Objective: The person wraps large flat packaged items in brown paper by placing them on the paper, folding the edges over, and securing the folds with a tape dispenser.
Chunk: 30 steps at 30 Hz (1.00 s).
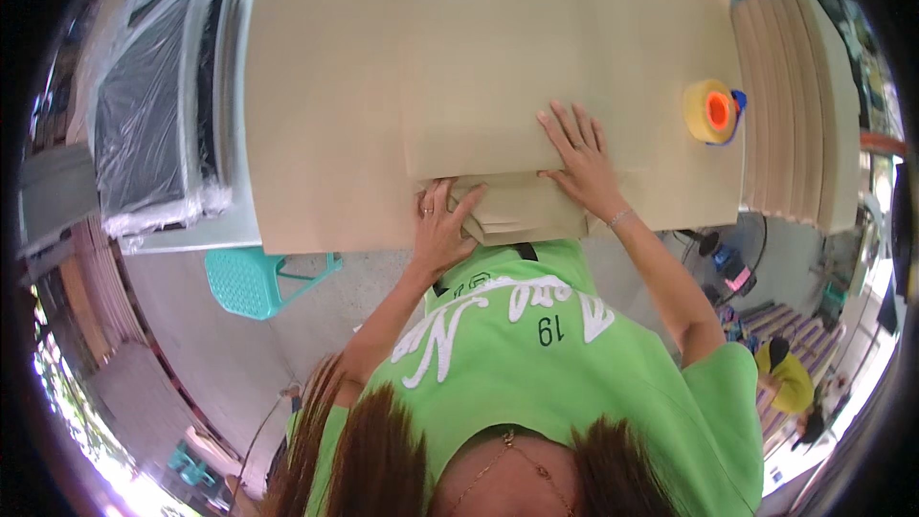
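In front of me lies a smooth brown sheet, paper or thin cardboard (488,115), with a folded flap (536,209) at its near edge, close to my body. At the flap's left end my left hand (445,225) is closed, its thumb and bent fingers pinching the folded edge. Some of its fingertips are hidden by the fold. My right hand (584,168) rests flat on the sheet, fingers spread and pointing away from me, with its palm at the flap's right side. Nothing is held in it.
A roll of yellowish tape (706,113) with an orange core and blue holder sits to the right. Stacked cardboard (790,105) stands beyond it. Plastic-wrapped dark panels (148,124) are at the left. A green stool (244,282) stands below. Another person (785,375) is at the lower right.
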Each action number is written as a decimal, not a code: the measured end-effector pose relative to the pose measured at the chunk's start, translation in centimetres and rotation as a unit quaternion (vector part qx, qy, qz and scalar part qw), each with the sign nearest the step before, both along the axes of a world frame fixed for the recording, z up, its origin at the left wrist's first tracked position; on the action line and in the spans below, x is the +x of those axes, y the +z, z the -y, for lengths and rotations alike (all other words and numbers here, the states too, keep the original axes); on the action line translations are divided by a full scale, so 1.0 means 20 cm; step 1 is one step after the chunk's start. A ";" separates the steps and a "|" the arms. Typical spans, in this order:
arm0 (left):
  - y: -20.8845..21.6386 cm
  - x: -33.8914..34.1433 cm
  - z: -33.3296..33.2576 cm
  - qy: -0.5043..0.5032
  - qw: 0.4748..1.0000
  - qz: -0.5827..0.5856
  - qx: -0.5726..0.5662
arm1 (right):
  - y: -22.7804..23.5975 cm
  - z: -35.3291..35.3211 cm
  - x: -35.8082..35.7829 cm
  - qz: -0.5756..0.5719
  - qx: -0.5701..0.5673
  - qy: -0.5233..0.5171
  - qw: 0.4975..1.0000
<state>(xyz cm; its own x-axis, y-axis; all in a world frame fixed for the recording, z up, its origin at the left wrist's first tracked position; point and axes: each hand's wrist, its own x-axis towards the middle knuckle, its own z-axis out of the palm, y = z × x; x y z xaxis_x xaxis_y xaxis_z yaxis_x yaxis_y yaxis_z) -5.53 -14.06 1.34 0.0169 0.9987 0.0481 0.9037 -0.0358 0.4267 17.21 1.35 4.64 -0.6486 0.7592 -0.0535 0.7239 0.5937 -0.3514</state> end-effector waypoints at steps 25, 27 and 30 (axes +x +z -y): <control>0.00 -0.30 -0.66 -0.335 0.939 0.052 0.050 | 0.08 0.05 0.57 -0.136 0.092 -0.211 0.964; -0.01 -0.30 -0.66 -0.323 0.941 0.066 0.079 | 0.06 0.00 0.37 -0.166 0.109 -0.175 0.964; 0.03 -0.29 -0.69 -0.317 0.946 0.071 0.020 | 0.03 -0.10 0.31 -0.199 -0.067 -0.200 0.957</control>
<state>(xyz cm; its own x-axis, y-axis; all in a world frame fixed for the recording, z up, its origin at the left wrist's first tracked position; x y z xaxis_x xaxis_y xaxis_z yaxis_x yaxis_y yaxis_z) -11.39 -0.18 2.00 0.6021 0.7874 0.1321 0.6288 -0.5696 0.5293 23.32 3.40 5.31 -0.2974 0.9545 0.0228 0.6772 0.2277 -0.6997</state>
